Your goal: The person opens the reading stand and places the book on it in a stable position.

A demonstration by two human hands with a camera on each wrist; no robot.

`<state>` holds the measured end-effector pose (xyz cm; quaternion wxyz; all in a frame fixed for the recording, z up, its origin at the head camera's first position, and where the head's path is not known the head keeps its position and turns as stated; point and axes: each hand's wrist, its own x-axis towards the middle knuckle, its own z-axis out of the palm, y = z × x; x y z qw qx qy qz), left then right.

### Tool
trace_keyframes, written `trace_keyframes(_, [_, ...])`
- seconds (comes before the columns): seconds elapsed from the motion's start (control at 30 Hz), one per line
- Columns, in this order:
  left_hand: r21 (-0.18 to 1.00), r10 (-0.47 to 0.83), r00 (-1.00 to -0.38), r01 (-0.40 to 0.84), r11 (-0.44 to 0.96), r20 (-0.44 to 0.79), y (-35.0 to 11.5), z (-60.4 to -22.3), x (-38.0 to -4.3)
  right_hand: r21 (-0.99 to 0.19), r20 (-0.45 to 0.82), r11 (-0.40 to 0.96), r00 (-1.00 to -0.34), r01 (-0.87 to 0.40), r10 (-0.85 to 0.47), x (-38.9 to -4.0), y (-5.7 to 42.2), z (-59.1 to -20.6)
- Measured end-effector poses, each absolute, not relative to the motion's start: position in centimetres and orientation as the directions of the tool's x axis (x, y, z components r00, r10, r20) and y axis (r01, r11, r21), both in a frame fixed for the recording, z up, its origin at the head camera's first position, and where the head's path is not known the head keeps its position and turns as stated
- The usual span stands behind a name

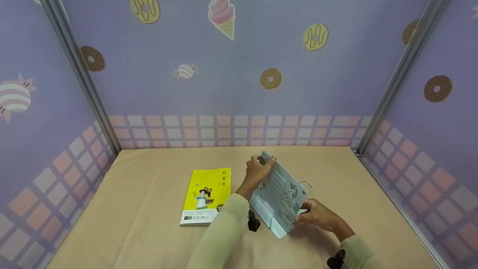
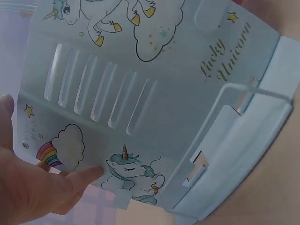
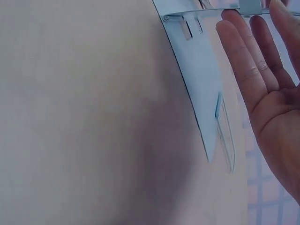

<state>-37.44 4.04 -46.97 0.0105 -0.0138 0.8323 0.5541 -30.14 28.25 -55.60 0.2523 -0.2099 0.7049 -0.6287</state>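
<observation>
A light blue metal book stand (image 1: 282, 190) with unicorn drawings and a row of slots is held up tilted over the table. My left hand (image 1: 259, 170) grips its upper corner, thumb on one face and fingers on the other. In the left wrist view, a finger of that hand lies along the printed panel (image 2: 98, 140), beside a rainbow and a sleeping unicorn. My right hand (image 1: 321, 216) holds the stand's lower right edge between thumb and fingertips, near a small tab (image 3: 250, 6). A wire loop (image 1: 307, 185) sticks out behind the stand.
A yellow book (image 1: 207, 190) with a cartoon figure on its cover lies flat, left of the stand and close to my left forearm. Cream cloth covers the table (image 1: 142, 194). Patterned walls (image 1: 239, 93) with metal corner posts (image 1: 399, 78) enclose the back and sides.
</observation>
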Motion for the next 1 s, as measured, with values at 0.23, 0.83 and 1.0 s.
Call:
trace_keyframes(0.23, [0.947,0.046,-0.999,0.005,0.321,-0.011,4.3,-46.6,-38.1,-0.993,-0.095,0.114,-0.817,0.036,-0.568,-29.2,24.8,-56.0])
trace_keyframes(0.83, [0.983,0.243,-0.970,0.063,0.174,0.019,3.3,-46.9,-39.4,-0.919,0.022,0.369,-0.955,-0.136,-0.297,-29.6,22.8,-56.0])
trace_keyframes(1.0, [0.987,0.250,-0.968,0.062,0.151,0.023,3.1,-46.9,-39.2,-0.780,0.014,0.626,-1.000,-0.001,0.016,-29.7,24.5,-56.2])
